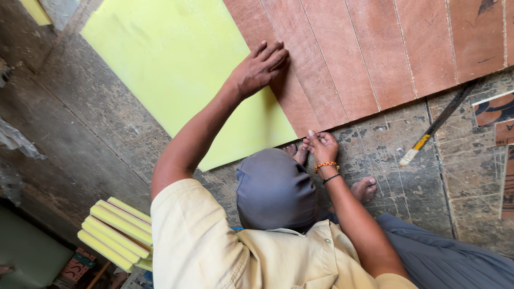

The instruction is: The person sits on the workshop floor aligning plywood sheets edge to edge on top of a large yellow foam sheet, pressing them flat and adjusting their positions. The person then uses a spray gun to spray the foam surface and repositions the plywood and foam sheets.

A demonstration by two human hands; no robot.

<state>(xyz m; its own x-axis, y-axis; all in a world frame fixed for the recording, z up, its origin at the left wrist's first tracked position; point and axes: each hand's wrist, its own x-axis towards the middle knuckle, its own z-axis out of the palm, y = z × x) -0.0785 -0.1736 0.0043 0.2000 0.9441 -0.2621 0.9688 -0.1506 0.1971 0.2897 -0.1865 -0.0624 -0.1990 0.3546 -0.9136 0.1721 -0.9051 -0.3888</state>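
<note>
I squat on a worn stone floor with my grey-trousered knee [276, 187] below me. My left hand [262, 67] lies flat, fingers apart, on a large brown board [375, 48] marked with several long parallel lines. My right hand [320, 145], with beaded bands at the wrist, has its fingers bunched on the board's near corner edge. The brown board overlaps a yellow-green sheet [176, 59] lying to its left. My bare feet [365, 187] rest on the floor just below the board's edge.
A long thin tool with a yellow and white handle [435, 126] lies on the floor to the right. Brown offcuts [495, 109] sit at the far right. A stack of yellow-edged strips [118, 233] stands at lower left.
</note>
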